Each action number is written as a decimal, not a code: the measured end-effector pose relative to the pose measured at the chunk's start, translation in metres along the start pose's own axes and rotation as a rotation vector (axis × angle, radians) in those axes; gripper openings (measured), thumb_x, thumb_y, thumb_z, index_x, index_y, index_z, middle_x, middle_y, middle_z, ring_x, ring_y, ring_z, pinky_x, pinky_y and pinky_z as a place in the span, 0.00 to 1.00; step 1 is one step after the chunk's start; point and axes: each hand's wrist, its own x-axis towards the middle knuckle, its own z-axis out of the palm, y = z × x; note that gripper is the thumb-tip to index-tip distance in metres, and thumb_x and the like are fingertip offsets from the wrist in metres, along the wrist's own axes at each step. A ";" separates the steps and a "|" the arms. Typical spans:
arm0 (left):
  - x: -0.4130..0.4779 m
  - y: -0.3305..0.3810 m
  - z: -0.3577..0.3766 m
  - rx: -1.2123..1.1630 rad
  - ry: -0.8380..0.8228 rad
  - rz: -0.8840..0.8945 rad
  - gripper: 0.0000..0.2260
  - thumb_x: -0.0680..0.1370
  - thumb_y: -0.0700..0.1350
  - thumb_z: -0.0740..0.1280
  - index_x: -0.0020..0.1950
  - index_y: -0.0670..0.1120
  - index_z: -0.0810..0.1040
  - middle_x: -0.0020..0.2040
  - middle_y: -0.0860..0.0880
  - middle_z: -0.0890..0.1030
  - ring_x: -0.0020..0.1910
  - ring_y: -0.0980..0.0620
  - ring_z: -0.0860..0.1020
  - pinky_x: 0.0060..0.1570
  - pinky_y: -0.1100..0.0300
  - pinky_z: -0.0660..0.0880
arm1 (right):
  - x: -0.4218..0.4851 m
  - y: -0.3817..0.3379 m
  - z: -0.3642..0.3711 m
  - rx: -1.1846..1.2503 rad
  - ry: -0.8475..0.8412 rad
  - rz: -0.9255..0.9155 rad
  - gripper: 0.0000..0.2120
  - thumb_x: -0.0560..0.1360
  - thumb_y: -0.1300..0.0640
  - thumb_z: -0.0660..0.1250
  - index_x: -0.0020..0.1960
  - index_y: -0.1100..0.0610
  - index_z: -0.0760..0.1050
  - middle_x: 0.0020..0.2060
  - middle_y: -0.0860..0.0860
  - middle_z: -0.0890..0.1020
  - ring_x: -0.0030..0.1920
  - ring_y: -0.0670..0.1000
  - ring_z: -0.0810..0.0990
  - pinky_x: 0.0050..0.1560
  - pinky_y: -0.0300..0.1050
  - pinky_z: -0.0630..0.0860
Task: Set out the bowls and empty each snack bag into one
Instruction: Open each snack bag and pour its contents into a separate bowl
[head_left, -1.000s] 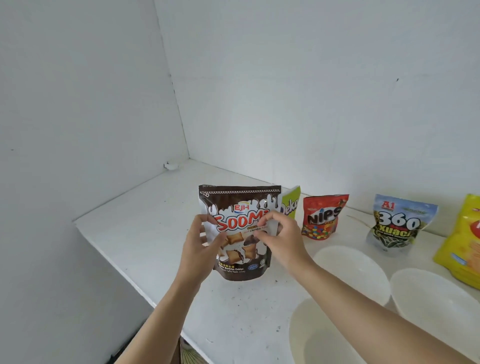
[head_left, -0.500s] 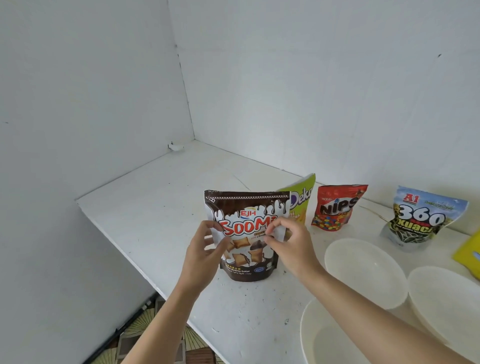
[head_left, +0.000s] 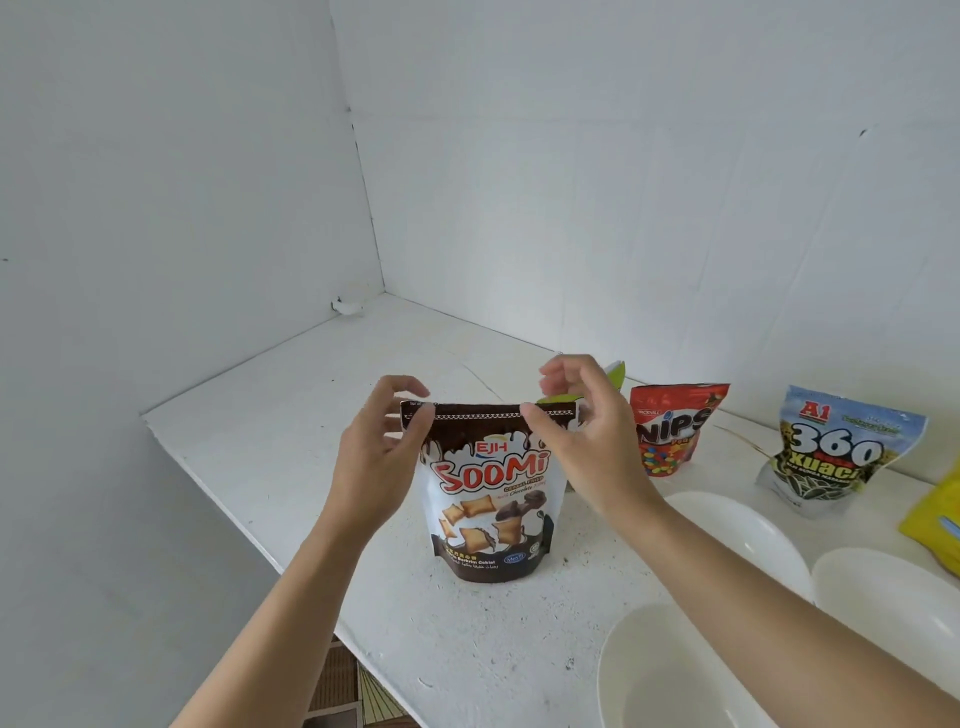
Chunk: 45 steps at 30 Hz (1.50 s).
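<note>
Two hands grip the Soomi bag (head_left: 488, 499), which stands upright on the white shelf (head_left: 291, 415) at frame centre. The left hand (head_left: 374, 457) pinches its top left corner and the right hand (head_left: 587, 441) pinches the top seal further right, spare fingers loosely curled. Three white bowls (head_left: 743, 540) sit lower right.

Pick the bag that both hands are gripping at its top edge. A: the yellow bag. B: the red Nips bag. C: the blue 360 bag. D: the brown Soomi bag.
D: the left hand and the right hand each pinch the top strip of the brown Soomi bag.
</note>
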 end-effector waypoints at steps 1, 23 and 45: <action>0.003 0.000 -0.001 0.079 0.000 0.020 0.02 0.84 0.46 0.65 0.54 0.53 0.75 0.50 0.52 0.83 0.49 0.53 0.82 0.39 0.64 0.78 | 0.004 -0.003 0.000 -0.077 -0.030 -0.041 0.13 0.74 0.59 0.75 0.56 0.51 0.77 0.47 0.46 0.81 0.52 0.44 0.79 0.53 0.34 0.72; -0.001 -0.015 -0.020 0.113 0.105 0.086 0.08 0.75 0.44 0.78 0.50 0.50 0.81 0.46 0.58 0.84 0.40 0.59 0.84 0.41 0.61 0.81 | 0.011 -0.028 0.049 -0.361 -0.362 -0.195 0.11 0.76 0.58 0.71 0.56 0.48 0.81 0.48 0.46 0.82 0.49 0.47 0.81 0.57 0.56 0.77; -0.011 -0.012 -0.018 0.251 0.102 0.190 0.09 0.77 0.46 0.74 0.54 0.54 0.78 0.46 0.58 0.83 0.40 0.61 0.84 0.41 0.53 0.82 | 0.006 -0.045 0.072 -0.500 -0.392 -0.269 0.11 0.76 0.61 0.68 0.57 0.52 0.75 0.49 0.48 0.84 0.44 0.53 0.82 0.50 0.55 0.80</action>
